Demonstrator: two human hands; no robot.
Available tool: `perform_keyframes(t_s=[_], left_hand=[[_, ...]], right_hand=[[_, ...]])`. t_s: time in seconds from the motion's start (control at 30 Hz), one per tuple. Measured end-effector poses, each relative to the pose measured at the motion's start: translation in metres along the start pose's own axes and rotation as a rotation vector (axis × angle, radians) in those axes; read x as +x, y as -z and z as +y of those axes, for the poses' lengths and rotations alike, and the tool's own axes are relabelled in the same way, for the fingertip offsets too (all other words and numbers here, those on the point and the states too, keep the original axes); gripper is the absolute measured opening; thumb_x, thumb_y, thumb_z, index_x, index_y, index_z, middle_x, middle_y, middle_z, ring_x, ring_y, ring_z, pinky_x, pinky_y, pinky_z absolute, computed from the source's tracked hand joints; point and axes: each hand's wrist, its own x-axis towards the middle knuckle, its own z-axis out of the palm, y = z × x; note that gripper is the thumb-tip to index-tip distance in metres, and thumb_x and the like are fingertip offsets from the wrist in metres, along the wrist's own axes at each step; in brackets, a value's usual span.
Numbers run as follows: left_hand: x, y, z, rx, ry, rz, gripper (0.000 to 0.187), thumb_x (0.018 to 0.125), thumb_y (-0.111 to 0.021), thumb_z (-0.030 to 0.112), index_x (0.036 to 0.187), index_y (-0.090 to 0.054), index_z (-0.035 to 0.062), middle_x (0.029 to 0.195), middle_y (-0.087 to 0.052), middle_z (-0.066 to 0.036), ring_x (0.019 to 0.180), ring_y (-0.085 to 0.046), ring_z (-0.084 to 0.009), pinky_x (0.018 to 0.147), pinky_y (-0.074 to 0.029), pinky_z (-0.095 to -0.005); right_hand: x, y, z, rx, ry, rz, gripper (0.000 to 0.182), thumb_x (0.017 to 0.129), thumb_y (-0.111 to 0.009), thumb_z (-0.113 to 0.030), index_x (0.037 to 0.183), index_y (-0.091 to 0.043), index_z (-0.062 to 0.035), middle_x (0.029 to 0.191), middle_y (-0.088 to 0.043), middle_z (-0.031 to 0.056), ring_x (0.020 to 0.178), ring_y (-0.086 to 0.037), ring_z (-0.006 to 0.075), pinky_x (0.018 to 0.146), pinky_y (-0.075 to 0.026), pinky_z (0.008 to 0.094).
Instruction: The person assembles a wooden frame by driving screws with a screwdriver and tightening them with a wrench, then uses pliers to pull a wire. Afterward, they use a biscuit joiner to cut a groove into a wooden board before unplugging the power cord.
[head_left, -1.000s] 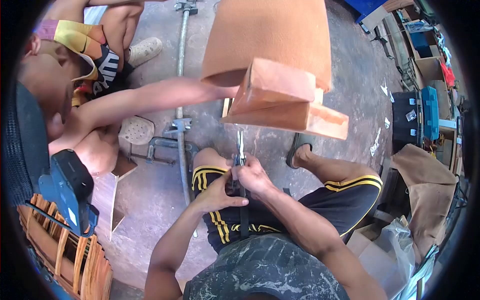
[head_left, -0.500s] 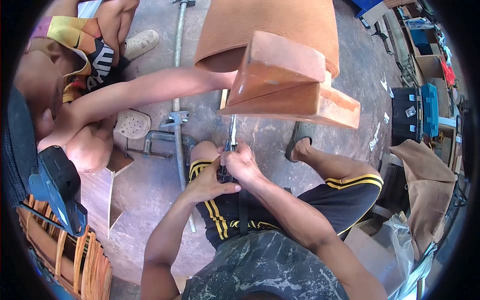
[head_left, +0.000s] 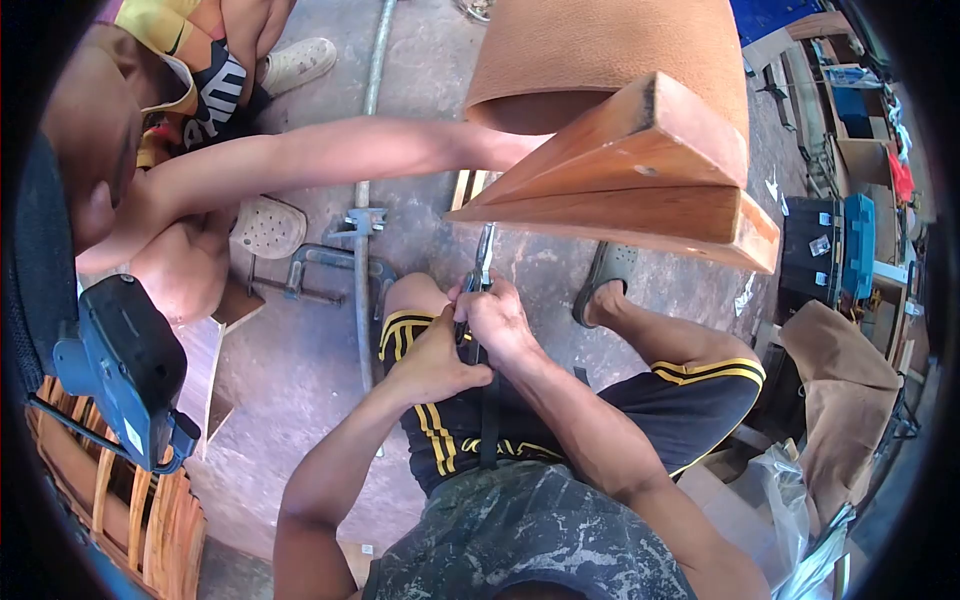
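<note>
Curling around a narrow metal tool [head_left: 487, 250], the right hand [head_left: 500, 320] is gripping near centre; the left hand [head_left: 430, 365] is lying beside it, its hold unclear. The tool is pointing upward toward the angled wooden piece [head_left: 620, 215], right hand nearer.

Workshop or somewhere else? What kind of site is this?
Probably a small woodworking or upholstery workshop: a bar clamp and a C-clamp on the floor, plus a wooden piece beside tan material.
</note>
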Motion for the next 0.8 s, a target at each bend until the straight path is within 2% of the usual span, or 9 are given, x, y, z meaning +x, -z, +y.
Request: perform_keyframes(t_s=[0.17, 0.23, 0.27, 0.3, 0.33, 0.43, 0.5, 0.7, 0.8], left_hand=[[0.006, 0.006, 0.017, 0.077, 0.093, -0.054, 0.093, 0.064, -0.083, 0.020, 0.142, -0.040, -0.0086, 0.135, -0.056, -0.024, 0.129, -0.053, -0.0335, 0.111, -0.040, -0.0390], [0.009, 0.011, 0.018, 0.101, 0.137, -0.062, 0.091, 0.063, -0.083, 0.020, 0.139, -0.043, -0.0087, 0.132, -0.058, -0.024, 0.126, -0.056, -0.0325, 0.110, -0.042, -0.0383], [0.012, 0.016, 0.014, 0.093, 0.162, -0.113, 0.089, 0.062, -0.084, 0.023, 0.135, -0.047, -0.0100, 0.125, -0.062, -0.023, 0.119, -0.060, -0.0319, 0.103, -0.046, -0.0363], [0.013, 0.020, 0.012, 0.084, 0.184, -0.164, 0.087, 0.060, -0.085, 0.027, 0.131, -0.051, -0.0113, 0.117, -0.066, -0.022, 0.111, -0.065, -0.0313, 0.097, -0.050, -0.0344], [0.014, 0.023, 0.013, 0.085, 0.180, -0.168, 0.087, 0.060, -0.085, 0.027, 0.131, -0.051, -0.0113, 0.117, -0.066, -0.022, 0.111, -0.065, -0.0313, 0.097, -0.050, -0.0344], [0.012, 0.031, 0.019, 0.113, 0.229, -0.211, 0.084, 0.058, -0.087, 0.029, 0.124, -0.057, -0.0116, 0.113, -0.068, -0.021, 0.106, -0.067, -0.0292, 0.095, -0.051, -0.0346], [0.011, 0.031, 0.022, 0.175, 0.237, -0.167, 0.076, 0.058, -0.088, 0.025, 0.121, -0.060, -0.0086, 0.111, -0.069, -0.020, 0.105, -0.067, -0.0306, 0.095, -0.051, -0.0373], [0.014, 0.033, 0.024, 0.161, 0.076, -0.164, 0.082, 0.057, -0.090, 0.028, 0.123, -0.060, -0.0090, 0.114, -0.069, -0.022, 0.109, -0.066, -0.0316, 0.098, -0.049, -0.0373], [0.014, 0.032, 0.031, 0.199, 0.145, -0.168, 0.084, 0.056, -0.092, 0.030, 0.123, -0.060, -0.0089, 0.116, -0.068, -0.024, 0.113, -0.065, -0.0332, 0.100, -0.048, -0.0378]], right_hand=[[0.007, -0.002, 0.004, -0.053, 0.015, 0.054, 0.031, 0.069, -0.053, 0.001, 0.100, -0.056, -0.0008, 0.086, -0.062, 0.0066, 0.078, -0.055, 0.0178, 0.070, -0.045, 0.0321], [0.007, -0.001, 0.003, -0.225, 0.039, 0.071, 0.034, 0.083, -0.059, -0.016, 0.109, -0.063, 0.0057, 0.091, -0.069, 0.0214, 0.089, -0.068, 0.0305, 0.079, -0.053, 0.0412], [0.007, -0.003, 0.004, -0.225, 0.039, 0.070, 0.034, 0.083, -0.059, -0.016, 0.109, -0.063, 0.0057, 0.091, -0.069, 0.0214, 0.089, -0.068, 0.0305, 0.079, -0.053, 0.0412], [0.008, -0.006, 0.006, -0.168, 0.047, 0.090, 0.026, 0.079, -0.056, -0.007, 0.102, -0.060, 0.0025, 0.085, -0.064, 0.0138, 0.079, -0.061, 0.0232, 0.072, -0.049, 0.0360], [0.009, -0.007, 0.008, -0.109, 0.056, 0.115, 0.022, 0.074, -0.053, 0.001, 0.095, -0.057, -0.0007, 0.079, -0.060, 0.0063, 0.070, -0.054, 0.0160, 0.064, -0.044, 0.0308], [0.015, -0.012, 0.015, -0.071, 0.080, 0.146, 0.020, 0.077, -0.052, 0.001, 0.096, -0.057, 0.0002, 0.079, -0.060, 0.0068, 0.068, -0.054, 0.0162, 0.064, -0.045, 0.0303], [0.002, -0.012, 0.003, -0.003, 0.059, 0.092, 0.025, 0.075, -0.052, 0.003, 0.099, -0.056, 0.0011, 0.083, -0.060, 0.0076, 0.071, -0.055, 0.0167, 0.065, -0.045, 0.0302], [-0.001, -0.009, -0.003, 0.106, -0.009, 0.016, 0.038, 0.069, -0.051, 0.007, 0.106, -0.054, 0.0018, 0.094, -0.061, 0.0080, 0.081, -0.055, 0.0175, 0.070, -0.047, 0.0292], [-0.003, -0.009, -0.003, 0.250, -0.023, -0.015, 0.040, 0.068, -0.051, 0.007, 0.108, -0.053, 0.0017, 0.095, -0.062, 0.0078, 0.082, -0.055, 0.0177, 0.072, -0.047, 0.0294]])
